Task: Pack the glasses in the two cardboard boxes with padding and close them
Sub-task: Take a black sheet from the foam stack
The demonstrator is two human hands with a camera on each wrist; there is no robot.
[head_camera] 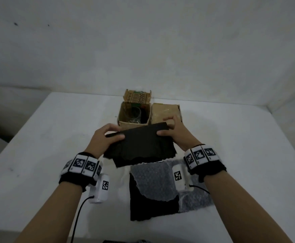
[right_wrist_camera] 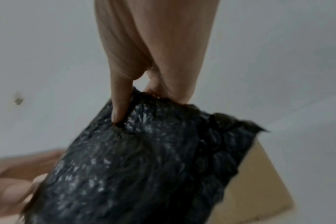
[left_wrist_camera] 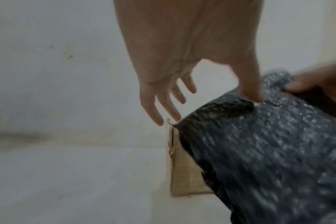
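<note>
Both hands hold a folded black bubble-wrap sheet in the air, just in front of two cardboard boxes. My left hand has its thumb on the sheet's left end and its fingers over the far edge; the left wrist view shows the thumb dug into the sheet. My right hand pinches the right end, with its thumb pressed into the sheet. The left box is open with a clear glass inside. The right box has its top flaps down.
More padding lies on the white table below my wrists: a clear bubble-wrap piece and a black piece. The boxes stand against the back wall. A cable runs from my left wrist.
</note>
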